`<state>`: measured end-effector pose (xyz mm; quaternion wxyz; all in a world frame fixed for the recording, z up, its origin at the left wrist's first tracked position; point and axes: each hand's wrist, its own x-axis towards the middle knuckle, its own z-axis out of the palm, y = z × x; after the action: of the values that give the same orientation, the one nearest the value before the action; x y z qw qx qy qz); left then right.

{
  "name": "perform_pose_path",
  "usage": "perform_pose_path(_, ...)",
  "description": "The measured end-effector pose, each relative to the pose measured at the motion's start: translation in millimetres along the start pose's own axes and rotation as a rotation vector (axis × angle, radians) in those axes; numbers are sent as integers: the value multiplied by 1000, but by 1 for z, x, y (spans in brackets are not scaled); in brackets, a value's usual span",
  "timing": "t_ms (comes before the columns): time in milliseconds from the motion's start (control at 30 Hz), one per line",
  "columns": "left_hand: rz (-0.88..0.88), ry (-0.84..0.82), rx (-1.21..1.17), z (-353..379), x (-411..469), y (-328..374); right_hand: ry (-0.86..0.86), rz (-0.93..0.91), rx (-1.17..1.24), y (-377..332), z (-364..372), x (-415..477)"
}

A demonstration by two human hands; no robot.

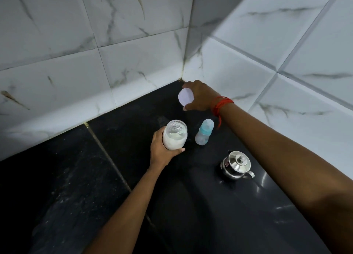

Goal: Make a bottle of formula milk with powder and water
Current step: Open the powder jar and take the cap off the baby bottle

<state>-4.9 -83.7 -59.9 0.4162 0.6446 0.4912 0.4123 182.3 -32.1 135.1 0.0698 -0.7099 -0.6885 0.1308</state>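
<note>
- Left hand (162, 148) wraps the open powder jar (174, 134) from the side, grip closed round its body; whether the jar's base rests on the black desk (200, 206) or is lifted just off it, cannot tell. White powder fills the lower part.
- Right hand (198, 97) holds the jar's white lid (185, 99) by its rim, fingers clamped on the edge, far back in the corner where the tiled walls (133, 53) meet.
- Baby bottle (204, 132), blue collar and clear cap on, stands upright just right of the jar, between the two hands. Looks empty, though the cloudy plastic makes this uncertain.
- Steel kettle (236, 165), lid on, sits nearer the person, right of the bottle and apart from it.
- Risk: the jar is open and held by one hand only; a tilt would spill powder over the dark desk.
- Risk: the right forearm passes above the bottle; lowering it carelessly could knock the bottle over.
- Risk: the lid set face down on the desk may pick up dirt.
- In the way: the bottle is capped, so nothing goes in until that comes off. No scoop seen.
</note>
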Motion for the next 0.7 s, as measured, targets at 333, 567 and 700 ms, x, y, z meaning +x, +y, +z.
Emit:
perform_pose_path(333,-37,-33,10,5,19,-39,-345,118,-158,28,115,77)
perform_pose_path(567,2,-51,14,7,21,-53,-317,87,-281,30,147,94)
perform_pose_path(700,1,-60,31,8,24,-56,-310,68,-276,32,151,92)
